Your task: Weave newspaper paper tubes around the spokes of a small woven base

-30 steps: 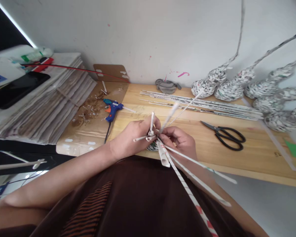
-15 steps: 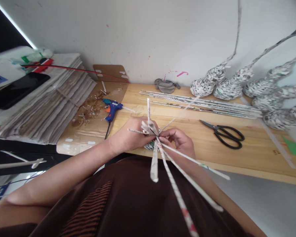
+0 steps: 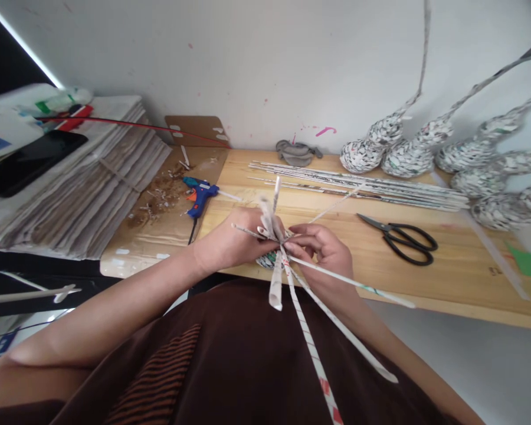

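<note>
paper tubes (image 3: 275, 282) crossed in a star, held over the near edge of the surface (image 3: 425, 277)
the crossing is pinched by the left hand (image 3: 230, 242) from 9 o'clock and the right hand (image 3: 325, 251) from 3 o'clock, both grips pressed onto the tubes. a weaving turn seems in hand; next, one loose tube would need bending over its neighbour with the crossing held tight.

Views: one, worn on the head.
Direction: forward and down, over the person's chest onto the left hand (image 3: 230, 245) and right hand (image 3: 325, 254).
Nearness: close, with both hands mid-frame and the forearms running off the lower edge.
Beyond the hands: wooden table (image 3: 425, 277), then white wall (image 3: 269, 59).
Left of the left hand: paper stack (image 3: 84, 189).
</note>
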Tool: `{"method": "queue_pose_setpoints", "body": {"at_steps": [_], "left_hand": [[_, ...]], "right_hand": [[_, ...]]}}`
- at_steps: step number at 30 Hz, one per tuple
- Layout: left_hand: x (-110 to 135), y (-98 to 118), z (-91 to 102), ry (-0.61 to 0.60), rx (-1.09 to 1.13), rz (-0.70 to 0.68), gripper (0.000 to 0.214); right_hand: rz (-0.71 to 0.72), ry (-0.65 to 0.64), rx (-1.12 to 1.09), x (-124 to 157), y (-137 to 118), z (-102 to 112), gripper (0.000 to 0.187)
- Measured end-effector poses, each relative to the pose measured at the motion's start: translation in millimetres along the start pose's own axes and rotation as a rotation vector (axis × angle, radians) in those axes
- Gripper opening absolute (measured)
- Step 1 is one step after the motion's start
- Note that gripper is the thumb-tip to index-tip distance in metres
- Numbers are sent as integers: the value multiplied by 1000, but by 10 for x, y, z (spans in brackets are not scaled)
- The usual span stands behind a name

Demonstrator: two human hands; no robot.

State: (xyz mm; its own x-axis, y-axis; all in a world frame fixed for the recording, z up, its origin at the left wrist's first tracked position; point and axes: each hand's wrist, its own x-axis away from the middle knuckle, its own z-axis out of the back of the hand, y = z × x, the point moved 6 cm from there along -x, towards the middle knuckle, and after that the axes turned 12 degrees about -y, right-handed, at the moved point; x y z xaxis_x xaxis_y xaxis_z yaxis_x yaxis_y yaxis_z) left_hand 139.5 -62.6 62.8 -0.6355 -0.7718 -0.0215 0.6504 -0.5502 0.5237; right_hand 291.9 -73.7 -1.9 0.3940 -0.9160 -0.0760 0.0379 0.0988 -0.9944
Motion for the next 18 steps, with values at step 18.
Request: {"method": "queue_pose_setpoints", "body": {"at_steps": [18], "left_hand": [[100, 116, 34, -19, 14, -219, 18]], "right_hand": [[1, -118, -190, -103, -62, 10, 10]]}}
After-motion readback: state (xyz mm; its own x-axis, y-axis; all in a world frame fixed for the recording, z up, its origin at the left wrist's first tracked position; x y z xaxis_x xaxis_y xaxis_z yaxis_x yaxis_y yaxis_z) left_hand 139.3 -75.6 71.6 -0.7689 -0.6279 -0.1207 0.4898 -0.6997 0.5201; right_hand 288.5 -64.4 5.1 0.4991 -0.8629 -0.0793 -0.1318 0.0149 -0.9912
